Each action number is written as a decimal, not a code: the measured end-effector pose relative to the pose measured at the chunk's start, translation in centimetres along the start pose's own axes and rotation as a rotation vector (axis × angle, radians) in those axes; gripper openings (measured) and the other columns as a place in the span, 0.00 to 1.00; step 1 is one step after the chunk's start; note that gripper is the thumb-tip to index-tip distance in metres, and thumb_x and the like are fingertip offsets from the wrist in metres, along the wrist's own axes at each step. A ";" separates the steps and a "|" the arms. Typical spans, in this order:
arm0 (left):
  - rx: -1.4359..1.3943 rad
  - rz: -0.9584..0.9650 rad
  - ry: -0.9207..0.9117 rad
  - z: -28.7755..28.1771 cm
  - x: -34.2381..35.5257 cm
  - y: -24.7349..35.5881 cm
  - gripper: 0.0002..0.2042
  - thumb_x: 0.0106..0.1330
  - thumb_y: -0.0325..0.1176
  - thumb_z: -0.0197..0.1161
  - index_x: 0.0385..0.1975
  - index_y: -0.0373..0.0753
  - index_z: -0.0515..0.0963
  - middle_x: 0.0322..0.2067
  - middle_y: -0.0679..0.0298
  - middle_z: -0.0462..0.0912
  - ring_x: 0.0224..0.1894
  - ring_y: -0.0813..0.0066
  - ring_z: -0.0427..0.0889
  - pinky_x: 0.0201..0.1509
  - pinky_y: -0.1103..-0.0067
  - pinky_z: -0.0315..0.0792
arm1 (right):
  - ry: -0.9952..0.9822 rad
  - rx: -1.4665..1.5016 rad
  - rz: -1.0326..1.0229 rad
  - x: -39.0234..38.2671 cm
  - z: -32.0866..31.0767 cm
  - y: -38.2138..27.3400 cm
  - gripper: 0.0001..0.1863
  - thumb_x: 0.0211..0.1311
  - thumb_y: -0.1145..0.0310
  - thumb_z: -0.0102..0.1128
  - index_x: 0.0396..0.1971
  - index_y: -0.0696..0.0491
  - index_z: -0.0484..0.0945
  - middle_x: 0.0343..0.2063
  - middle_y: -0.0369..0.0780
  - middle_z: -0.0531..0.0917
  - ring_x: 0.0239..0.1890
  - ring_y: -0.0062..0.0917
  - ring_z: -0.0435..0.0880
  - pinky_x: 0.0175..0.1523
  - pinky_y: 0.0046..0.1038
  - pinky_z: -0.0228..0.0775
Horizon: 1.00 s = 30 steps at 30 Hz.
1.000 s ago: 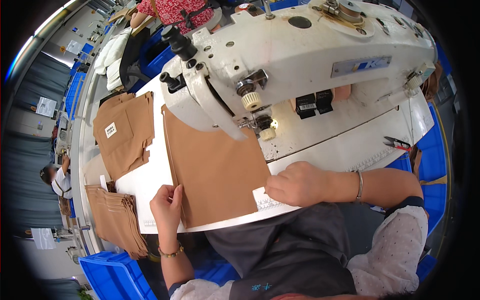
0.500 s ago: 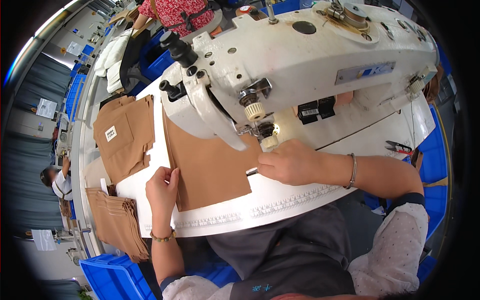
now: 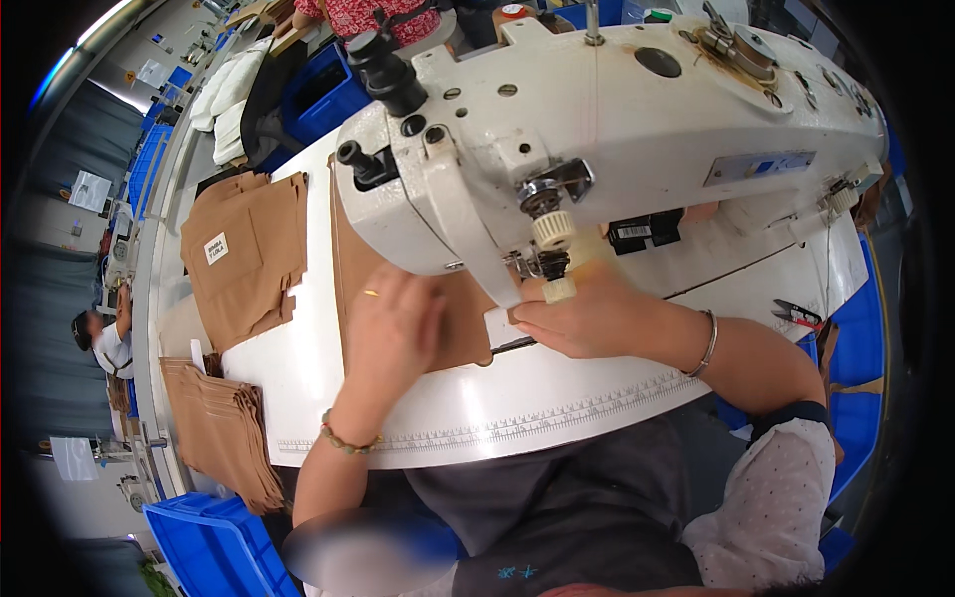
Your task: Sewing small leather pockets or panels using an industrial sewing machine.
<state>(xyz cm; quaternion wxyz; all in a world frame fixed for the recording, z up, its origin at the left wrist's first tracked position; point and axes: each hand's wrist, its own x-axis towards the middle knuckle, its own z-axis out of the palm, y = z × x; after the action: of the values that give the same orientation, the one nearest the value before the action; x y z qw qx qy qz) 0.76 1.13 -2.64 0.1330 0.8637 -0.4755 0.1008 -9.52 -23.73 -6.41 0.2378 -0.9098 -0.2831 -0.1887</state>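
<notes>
the left hand (image 3: pixel 393 323) lies over the brown fabric panel (image 3: pixel 463 318), fingers bent and blurred, so i cannot tell whether it grips the cloth or just rests on it. the panel is flat on the white tabletop (image 3: pixel 323 398), its upper part running beneath the head of the white industrial sewing machine (image 3: pixel 607 129). the right hand (image 3: pixel 587 313) is beside the panel's right edge, just below the cream tension dial (image 3: pixel 554 231), with thumb and fingers drawn together; what, if anything, sits between them cannot be made out. a beaded bracelet (image 3: pixel 348 435) circles the left wrist and a metal bangle (image 3: pixel 708 343) the right. along the table's front edge runs a printed ruler scale (image 3: pixel 517 428). to the left lies a pile of brown pocketed pieces (image 3: pixel 249 279), the top one bearing a white label (image 3: pixel 216 249), and nearer the person, a stack of folded brown panels (image 3: pixel 214 428), with a blue crate (image 3: pixel 194 504) below it. under the machine's arm are black tags (image 3: pixel 647 234); farther right, red-handled thread snips (image 3: pixel 796 313) lie near the table's right end.
</notes>
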 end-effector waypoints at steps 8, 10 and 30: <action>-0.161 0.273 -0.028 2.0 -0.1 2.3 0.23 0.52 0.21 0.64 0.52 0.41 0.83 0.56 0.62 0.82 0.61 0.57 0.80 0.58 0.67 0.76 | -0.046 0.014 0.043 -0.3 -1.9 -1.0 0.08 0.54 0.67 0.66 0.33 0.52 0.85 0.32 0.36 0.81 0.29 0.29 0.85 0.34 0.32 0.77; -0.181 0.276 0.002 2.5 0.4 2.0 0.23 0.53 0.21 0.64 0.51 0.42 0.83 0.54 0.62 0.83 0.59 0.57 0.81 0.57 0.67 0.77 | -0.048 -0.005 0.051 -0.4 -1.9 -1.0 0.08 0.53 0.66 0.66 0.32 0.52 0.86 0.31 0.36 0.81 0.29 0.29 0.85 0.34 0.32 0.76; -0.161 -0.039 0.086 1.9 2.8 -3.5 0.09 0.56 0.24 0.67 0.37 0.39 0.86 0.40 0.56 0.85 0.47 0.50 0.81 0.51 0.61 0.75 | 0.037 -0.258 0.022 -0.2 -0.7 0.0 0.05 0.49 0.67 0.64 0.21 0.51 0.82 0.23 0.39 0.78 0.26 0.29 0.83 0.31 0.34 0.76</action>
<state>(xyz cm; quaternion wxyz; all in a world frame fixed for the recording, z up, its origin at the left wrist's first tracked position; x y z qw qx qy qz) 5.30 0.12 -4.05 0.2244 0.8542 -0.4589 0.0968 -9.78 -24.21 -5.97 0.1261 -0.9322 -0.2421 -0.2375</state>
